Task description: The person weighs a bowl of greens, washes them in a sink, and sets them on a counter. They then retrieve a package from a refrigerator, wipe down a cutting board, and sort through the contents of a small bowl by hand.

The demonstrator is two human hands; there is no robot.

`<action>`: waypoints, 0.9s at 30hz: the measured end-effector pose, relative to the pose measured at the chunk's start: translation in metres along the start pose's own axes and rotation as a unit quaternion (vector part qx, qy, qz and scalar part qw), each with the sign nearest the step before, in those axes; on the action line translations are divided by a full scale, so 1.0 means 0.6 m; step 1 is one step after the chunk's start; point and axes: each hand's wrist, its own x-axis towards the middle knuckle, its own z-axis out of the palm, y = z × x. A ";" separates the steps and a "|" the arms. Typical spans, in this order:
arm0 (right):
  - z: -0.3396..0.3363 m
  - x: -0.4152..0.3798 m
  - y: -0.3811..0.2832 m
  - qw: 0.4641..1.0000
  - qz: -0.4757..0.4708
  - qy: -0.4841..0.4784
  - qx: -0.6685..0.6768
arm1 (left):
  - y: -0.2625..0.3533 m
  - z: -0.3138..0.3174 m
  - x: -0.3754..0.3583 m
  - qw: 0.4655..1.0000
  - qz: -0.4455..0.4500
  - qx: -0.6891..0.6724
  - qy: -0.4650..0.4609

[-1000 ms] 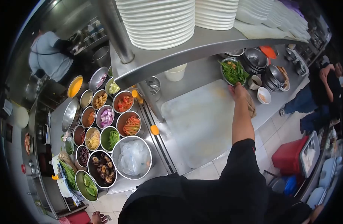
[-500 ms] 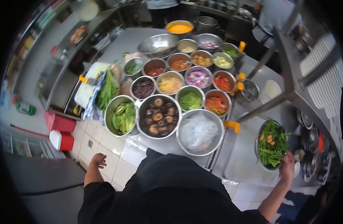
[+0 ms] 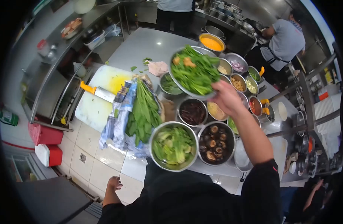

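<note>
Right hand [image 3: 226,98] clamped on the rim of one steel bowl of greens [image 3: 194,72], held up above the table [image 3: 149,44].
Left hand [image 3: 114,184] hangs low, loosely curled, holding nothing. Below the raised bowl: one bowl of cut greens [image 3: 173,146], one of mushrooms [image 3: 215,143], one of dark chillies [image 3: 192,111]; one leaf bundle [image 3: 143,112] on cloth.

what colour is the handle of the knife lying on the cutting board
The knife handle is orange-yellow, seen in the head view, at the left end of the knife on the white cutting board.

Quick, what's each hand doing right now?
Left hand: hanging by the side, loosely curled, holding nothing.
Right hand: gripping the bowl of greens.
</note>
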 end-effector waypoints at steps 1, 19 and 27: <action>0.048 0.061 0.008 1.000 0.005 0.020 0.017 | -0.008 -0.016 0.015 0.999 0.004 -0.042 0.009; 0.259 0.596 0.186 0.983 0.078 0.159 -0.052 | -0.151 -0.056 -0.013 0.988 0.002 -0.148 -0.049; 0.033 -0.127 -0.078 0.862 -0.137 -0.291 -0.391 | 0.030 -0.008 0.042 0.995 0.079 -0.017 -0.058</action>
